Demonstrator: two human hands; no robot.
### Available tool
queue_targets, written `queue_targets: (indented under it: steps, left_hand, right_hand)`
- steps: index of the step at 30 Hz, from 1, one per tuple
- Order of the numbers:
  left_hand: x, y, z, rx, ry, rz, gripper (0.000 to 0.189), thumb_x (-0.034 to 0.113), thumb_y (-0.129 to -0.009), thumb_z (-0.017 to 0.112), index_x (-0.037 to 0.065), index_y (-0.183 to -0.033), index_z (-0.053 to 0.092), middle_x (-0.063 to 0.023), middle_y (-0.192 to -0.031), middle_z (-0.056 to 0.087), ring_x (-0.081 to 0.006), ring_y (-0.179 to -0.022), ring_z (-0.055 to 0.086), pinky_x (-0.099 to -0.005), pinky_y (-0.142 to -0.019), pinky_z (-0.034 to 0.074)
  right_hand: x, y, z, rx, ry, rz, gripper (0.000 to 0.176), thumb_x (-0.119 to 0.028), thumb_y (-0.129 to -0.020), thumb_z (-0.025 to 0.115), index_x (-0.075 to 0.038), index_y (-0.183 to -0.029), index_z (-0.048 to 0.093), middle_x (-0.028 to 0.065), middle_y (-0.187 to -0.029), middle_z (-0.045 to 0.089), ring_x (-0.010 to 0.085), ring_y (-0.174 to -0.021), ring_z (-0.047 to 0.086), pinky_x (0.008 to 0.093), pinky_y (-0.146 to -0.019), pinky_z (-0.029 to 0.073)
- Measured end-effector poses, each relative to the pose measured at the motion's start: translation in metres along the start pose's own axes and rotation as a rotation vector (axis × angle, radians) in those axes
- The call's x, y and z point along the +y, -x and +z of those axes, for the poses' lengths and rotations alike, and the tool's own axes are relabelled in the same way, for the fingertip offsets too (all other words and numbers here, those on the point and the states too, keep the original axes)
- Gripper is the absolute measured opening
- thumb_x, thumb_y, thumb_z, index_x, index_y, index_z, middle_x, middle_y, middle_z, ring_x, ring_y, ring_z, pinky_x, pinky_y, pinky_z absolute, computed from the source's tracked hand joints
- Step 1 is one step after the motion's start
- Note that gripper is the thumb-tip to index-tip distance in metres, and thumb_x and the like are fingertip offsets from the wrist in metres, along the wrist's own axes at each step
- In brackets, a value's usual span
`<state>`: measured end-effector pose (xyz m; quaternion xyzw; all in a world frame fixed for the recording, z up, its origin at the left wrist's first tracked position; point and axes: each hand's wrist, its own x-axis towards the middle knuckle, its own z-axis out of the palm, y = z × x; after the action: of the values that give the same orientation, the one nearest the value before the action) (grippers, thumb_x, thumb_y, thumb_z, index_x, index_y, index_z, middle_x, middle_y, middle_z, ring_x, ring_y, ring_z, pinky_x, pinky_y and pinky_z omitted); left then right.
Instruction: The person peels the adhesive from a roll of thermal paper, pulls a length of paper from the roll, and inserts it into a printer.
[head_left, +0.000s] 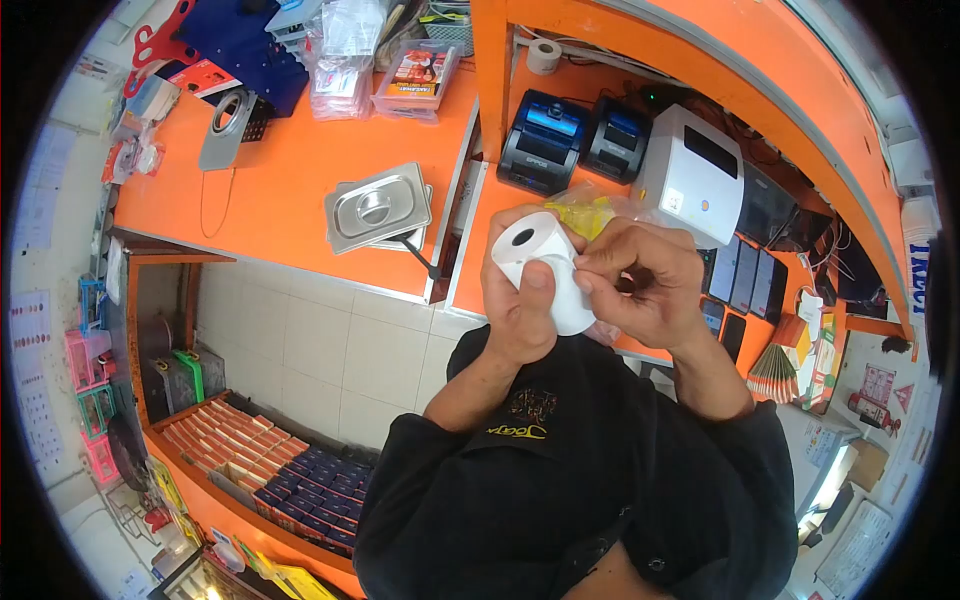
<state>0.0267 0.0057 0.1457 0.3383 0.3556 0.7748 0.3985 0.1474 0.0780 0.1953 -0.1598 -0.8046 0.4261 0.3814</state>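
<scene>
Your left hand [520,312] closes its grip around a white paper roll [535,248]; your right hand [645,285] pinches the roll's side, above the orange table's [290,195] front edge.

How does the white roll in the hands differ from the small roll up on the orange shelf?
The white roll is bright white; the shelf roll is duller, greyish. The left hand grips the white roll and the right hand pinches its edge; the shelf roll sits untouched. The white roll looks bigger, though it is nearer. Both show a hollow core.
</scene>
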Motion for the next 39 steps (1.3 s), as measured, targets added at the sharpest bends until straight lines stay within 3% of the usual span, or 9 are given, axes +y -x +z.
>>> queue_targets:
  steps: [3, 8, 11, 13, 26, 32, 35, 37, 39]
  left_hand:
    - [-0.003, 0.002, -0.006, -0.048, 0.011, 0.063, 0.058, 0.047, -0.093, 0.059, -0.002, -0.119, 0.043, -0.0099, -0.102, 0.06, -0.0128, -0.09, 0.058, -0.0274, -0.079, 0.048]
    - [0.008, -0.002, 0.001, -0.125, 0.137, 0.026, 0.063, 0.051, -0.092, 0.058, -0.003, -0.121, 0.043, -0.0104, -0.102, 0.06, -0.0136, -0.091, 0.059, -0.0276, -0.08, 0.048]
    - [0.002, -0.007, -0.003, -0.159, 0.179, 0.003, 0.068, 0.054, -0.093, 0.055, -0.004, -0.125, 0.041, -0.0109, -0.102, 0.061, -0.0142, -0.092, 0.06, -0.0285, -0.081, 0.049]
    - [0.0, -0.007, -0.003, -0.124, 0.14, 0.027, 0.068, 0.054, -0.093, 0.055, -0.004, -0.126, 0.041, -0.0108, -0.101, 0.061, -0.014, -0.092, 0.06, -0.0289, -0.082, 0.049]
    - [0.007, -0.004, -0.006, -0.138, 0.075, 0.055, 0.057, 0.042, -0.092, 0.062, -0.002, -0.122, 0.041, -0.0099, -0.101, 0.06, -0.0133, -0.092, 0.058, -0.0279, -0.082, 0.048]
    - [0.008, -0.003, -0.009, -0.136, 0.049, -0.023, 0.052, 0.035, -0.093, 0.063, -0.001, -0.122, 0.04, -0.0129, -0.108, 0.059, -0.0145, -0.098, 0.058, -0.0295, -0.086, 0.047]
    - [0.005, -0.003, -0.003, -0.118, 0.013, 0.041, 0.051, 0.033, -0.093, 0.062, -0.001, -0.122, 0.039, -0.0165, -0.119, 0.056, -0.0168, -0.105, 0.056, -0.0315, -0.091, 0.046]
    - [0.002, -0.002, -0.003, -0.157, -0.041, 0.09, 0.051, 0.033, -0.093, 0.062, -0.002, -0.123, 0.039, -0.0187, -0.126, 0.053, -0.0184, -0.111, 0.054, -0.0327, -0.095, 0.044]
    - [0.003, -0.001, -0.002, -0.129, 0.031, 0.034, 0.054, 0.036, -0.093, 0.062, -0.002, -0.123, 0.039, -0.0172, -0.121, 0.055, -0.0171, -0.107, 0.055, -0.0317, -0.092, 0.045]
  right_hand:
    - [0.01, 0.004, 0.002, 0.032, 0.026, 0.072, 0.008, 0.0, -0.078, 0.07, 0.002, -0.084, 0.066, 0.0055, -0.069, 0.063, 0.0064, -0.051, 0.052, 0.0197, -0.046, 0.037]
    - [-0.013, 0.009, -0.003, 0.066, -0.142, 0.215, 0.01, 0.001, -0.08, 0.067, 0.002, -0.09, 0.066, 0.0054, -0.068, 0.061, 0.0067, -0.047, 0.049, 0.0206, -0.047, 0.036]
    - [-0.016, 0.004, -0.005, 0.104, -0.07, 0.172, 0.013, 0.0, -0.079, 0.068, 0.001, -0.092, 0.067, 0.0057, -0.069, 0.06, 0.0072, -0.048, 0.05, 0.0207, -0.047, 0.036]
    - [-0.009, 0.001, -0.006, 0.071, 0.079, -0.061, 0.019, 0.001, -0.077, 0.071, 0.001, -0.095, 0.069, 0.0064, -0.071, 0.061, 0.0074, -0.051, 0.052, 0.0207, -0.047, 0.036]
    - [-0.007, -0.005, -0.004, 0.05, 0.047, -0.099, 0.011, 0.002, -0.072, 0.075, 0.001, -0.081, 0.069, 0.0084, -0.073, 0.065, 0.0109, -0.056, 0.056, 0.0225, -0.05, 0.039]
    - [0.002, 0.003, 0.002, 0.052, -0.108, 0.042, 0.008, 0.001, -0.076, 0.072, 0.001, -0.079, 0.064, 0.0066, -0.066, 0.062, 0.0079, -0.057, 0.055, 0.0218, -0.049, 0.038]
    - [0.008, 0.006, 0.002, 0.079, -0.022, 0.166, 0.005, 0.002, -0.081, 0.067, 0.001, -0.081, 0.062, 0.0064, -0.071, 0.061, 0.0064, -0.056, 0.052, 0.0216, -0.048, 0.037]
    - [0.003, 0.003, 0.004, 0.144, -0.197, 0.242, 0.005, 0.001, -0.084, 0.064, 0.001, -0.081, 0.06, 0.007, -0.077, 0.061, 0.0062, -0.056, 0.05, 0.0214, -0.049, 0.037]
    - [-0.008, 0.002, 0.005, 0.163, -0.217, 0.234, 0.002, 0.001, -0.084, 0.064, 0.002, -0.084, 0.062, 0.007, -0.079, 0.061, 0.0062, -0.057, 0.05, 0.0216, -0.05, 0.037]
